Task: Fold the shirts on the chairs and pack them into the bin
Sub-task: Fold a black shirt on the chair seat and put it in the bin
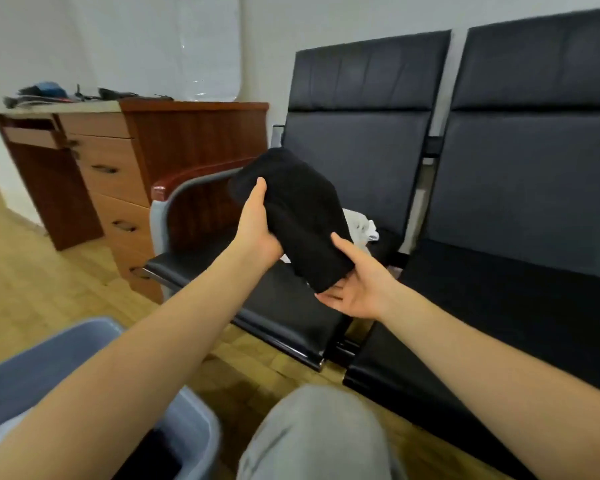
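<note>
A folded black shirt (300, 216) is held in the air above the left chair seat (284, 306). My left hand (257, 223) grips its left edge, thumb on top. My right hand (357, 282) holds the near lower corner, thumb on the cloth and fingers beneath it. A white garment (362, 226) lies crumpled on the same seat, partly hidden behind the black shirt. The grey-blue bin (191, 420) stands on the floor at the lower left, under my left forearm; something dark shows inside it.
Two black padded chairs stand side by side; the right chair (520, 271) has a bare seat. A wooden armrest (194, 178) flanks the left chair. A brown desk with drawers (111, 161) stands behind on the left. My knee (319, 434) is at the bottom.
</note>
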